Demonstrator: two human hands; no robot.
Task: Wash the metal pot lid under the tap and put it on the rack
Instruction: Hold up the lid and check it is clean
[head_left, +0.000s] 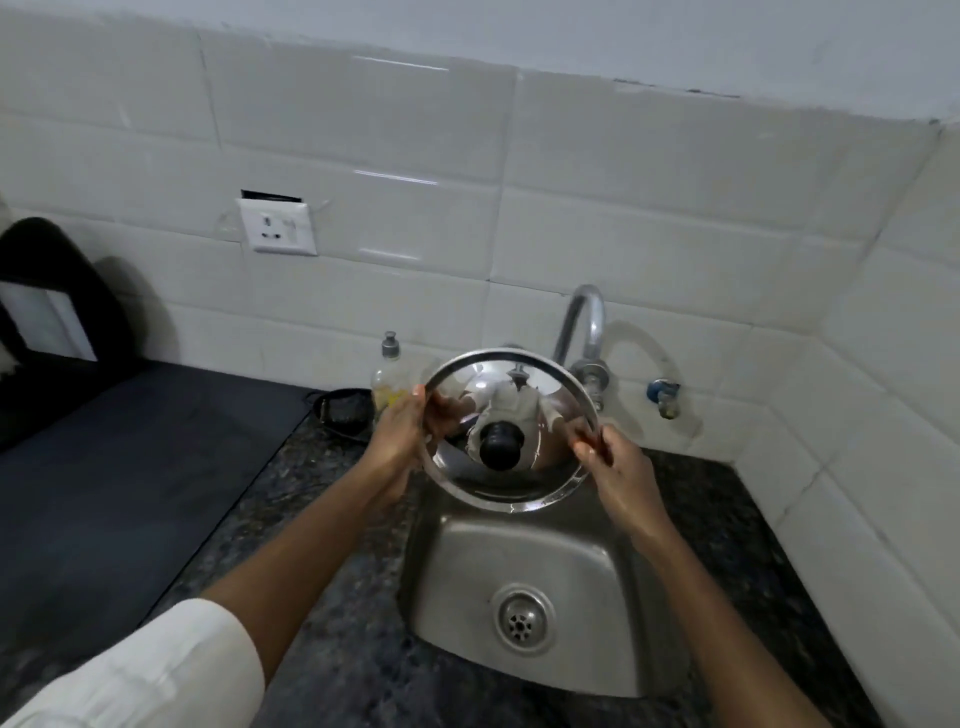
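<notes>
Both hands (405, 431) grip lid (509, 493) over sink (524, 551); soap bottle (387, 379) beside tap (584, 322).

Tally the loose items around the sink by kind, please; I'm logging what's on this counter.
Metal pot lid, held over the sink by both hands: 1
Soap dispenser bottle: 1
Dark dish beside the bottle: 1
Total: 3

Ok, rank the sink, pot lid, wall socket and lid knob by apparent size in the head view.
Largest to smallest:
1. sink
2. pot lid, nearer the camera
3. wall socket
4. lid knob, roughly socket-sized; unsure
</notes>
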